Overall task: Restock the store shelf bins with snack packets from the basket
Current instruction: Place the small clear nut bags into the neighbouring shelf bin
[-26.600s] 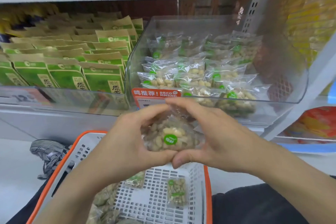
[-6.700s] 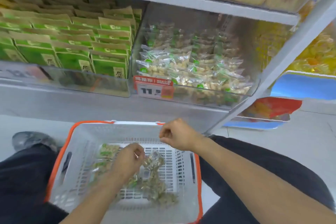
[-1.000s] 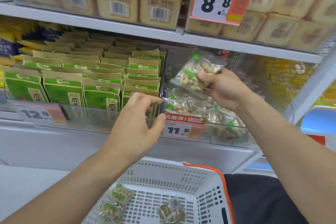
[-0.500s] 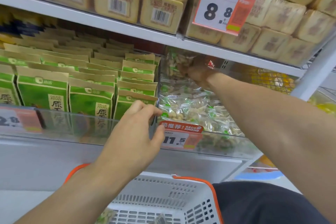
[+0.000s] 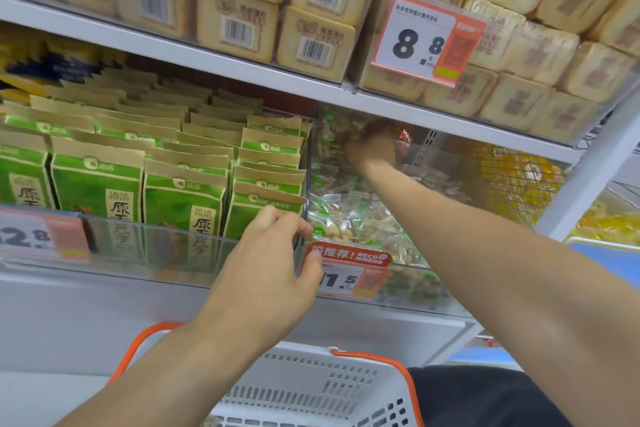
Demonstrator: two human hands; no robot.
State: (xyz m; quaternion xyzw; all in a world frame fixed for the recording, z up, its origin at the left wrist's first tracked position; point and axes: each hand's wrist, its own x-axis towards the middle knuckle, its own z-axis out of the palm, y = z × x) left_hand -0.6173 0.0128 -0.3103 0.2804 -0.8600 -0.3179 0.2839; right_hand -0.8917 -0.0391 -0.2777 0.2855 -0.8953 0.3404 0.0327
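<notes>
1. Head view: the clear plastic shelf bin [image 5: 412, 262] on the middle shelf holds a heap of clear snack packets [image 5: 349, 218] with green dots, filled with pale nuts; a red-and-white price tag [image 5: 349, 270] hangs on its front wall.
2. The right hand [image 5: 372, 146] reaches deep into the back of that bin, just under the shelf above, and is blurred. It appears to be at a nut packet [image 5: 334, 130] there, but whether the fingers are closed on it cannot be told.
3. The left hand [image 5: 266, 274] grips the bin's front left corner, fingers over the rim, thumb pressed on the price tag.
4. The neighbouring clear bin [image 5: 145, 246] to the left holds upright rows of green-and-kraft paper pouches [image 5: 180, 198].
5. The upper shelf carries stacked tan wrapped cakes [image 5: 311, 42] with barcodes.
6. Below, the white perforated plastic basket [image 5: 311, 388] with an orange rim sits near the person's lap; its contents are mostly out of sight.
</notes>
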